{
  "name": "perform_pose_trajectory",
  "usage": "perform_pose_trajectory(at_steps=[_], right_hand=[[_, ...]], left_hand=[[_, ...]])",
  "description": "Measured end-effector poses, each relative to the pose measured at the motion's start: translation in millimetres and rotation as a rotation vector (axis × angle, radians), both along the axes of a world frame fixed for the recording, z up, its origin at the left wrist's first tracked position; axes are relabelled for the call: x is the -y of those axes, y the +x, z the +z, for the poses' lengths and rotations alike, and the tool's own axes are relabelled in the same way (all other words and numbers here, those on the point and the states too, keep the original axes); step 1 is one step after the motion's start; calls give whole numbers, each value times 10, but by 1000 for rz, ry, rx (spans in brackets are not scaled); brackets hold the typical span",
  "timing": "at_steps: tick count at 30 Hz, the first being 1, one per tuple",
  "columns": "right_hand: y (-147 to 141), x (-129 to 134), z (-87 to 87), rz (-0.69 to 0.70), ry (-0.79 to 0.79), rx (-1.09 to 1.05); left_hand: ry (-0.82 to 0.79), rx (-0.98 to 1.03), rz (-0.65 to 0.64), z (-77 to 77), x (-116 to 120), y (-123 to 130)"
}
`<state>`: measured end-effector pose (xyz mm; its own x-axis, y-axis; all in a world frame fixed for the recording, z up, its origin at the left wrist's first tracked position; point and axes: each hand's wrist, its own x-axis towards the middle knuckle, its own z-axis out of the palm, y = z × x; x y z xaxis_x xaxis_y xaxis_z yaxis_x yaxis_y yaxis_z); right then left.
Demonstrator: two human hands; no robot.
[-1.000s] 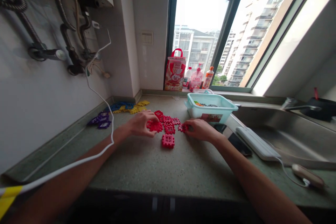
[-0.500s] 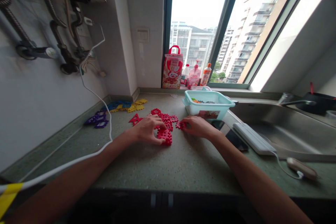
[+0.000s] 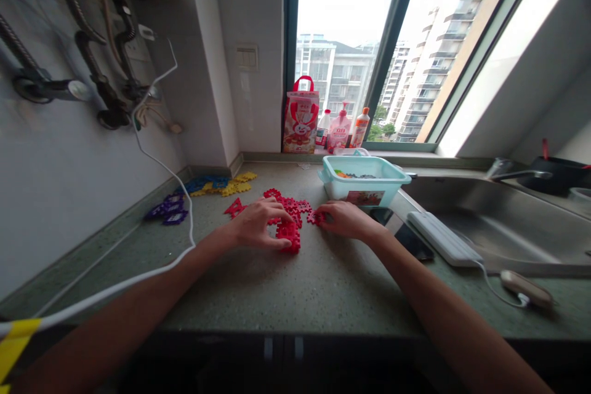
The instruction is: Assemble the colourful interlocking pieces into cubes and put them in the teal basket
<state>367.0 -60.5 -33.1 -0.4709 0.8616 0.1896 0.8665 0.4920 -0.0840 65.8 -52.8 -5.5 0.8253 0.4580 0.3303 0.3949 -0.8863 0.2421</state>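
Observation:
On the counter, my left hand (image 3: 258,223) curves round a red toothed block (image 3: 289,237), thumb at its front edge and fingers over its upper side. My right hand (image 3: 344,220) pinches a small red piece (image 3: 313,217) just right of the pile. More flat red pieces (image 3: 289,204) lie behind and between the hands. A red triangular piece (image 3: 234,207) rests left of them. Further left are yellow pieces (image 3: 241,183), blue pieces (image 3: 198,185) and purple pieces (image 3: 168,209).
A light blue tub (image 3: 364,180) with pieces inside stands behind my right hand. Right of it are a dark phone (image 3: 406,237), a white power strip (image 3: 443,239) and the sink (image 3: 503,215). A white cable (image 3: 115,286) crosses over my left forearm.
The camera view has shifted slightly. My left hand stays at the red block, which looks tipped a little differently. My right hand keeps its pinch on the small red piece.

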Motion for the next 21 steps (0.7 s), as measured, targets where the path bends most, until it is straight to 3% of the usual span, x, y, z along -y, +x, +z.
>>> perform_pose_trajectory(at_steps=[11, 15, 17, 21], right_hand=[[11, 29, 81, -25, -8, 8], [73, 23, 152, -47, 112, -88], [23, 60, 185, 13, 175, -201], [-270, 220, 203, 290, 147, -400]], left_hand=[[33, -21, 18, -33, 28, 46], [25, -53, 6, -31, 9, 35], [35, -36, 18, -1, -49, -23], [138, -25, 160, 64, -307, -327]])
